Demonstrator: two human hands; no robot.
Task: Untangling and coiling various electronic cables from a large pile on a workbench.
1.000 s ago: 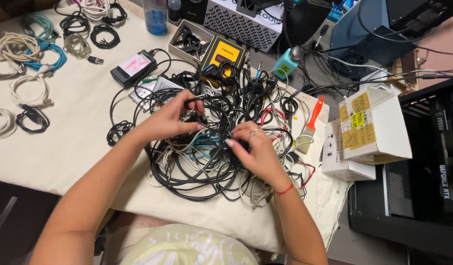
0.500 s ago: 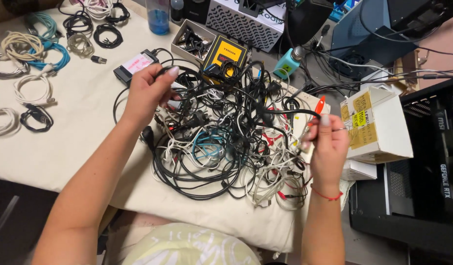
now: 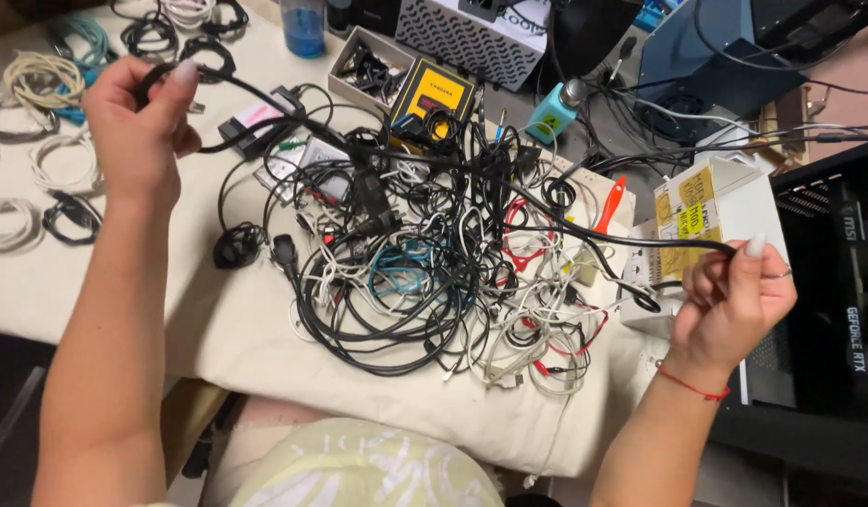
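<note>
A big tangle of black, white, red and teal cables lies on a cream cloth. My left hand is raised at the upper left, pinching a black cable that stretches right across the pile. My right hand is at the right edge, gripping the same black cable's other stretch beside a white box with yellow labels. The cable is pulled up out of the pile between both hands.
Coiled cables are laid out in rows at the far left. A yellow meter, a small black adapter, a blue bottle, a teal tool and an orange-handled tool lie behind the pile. Black equipment stands at right.
Both hands left the middle of the pile and moved apart, left up and leftward, right out to the right, drawing a black cable taut between them.
</note>
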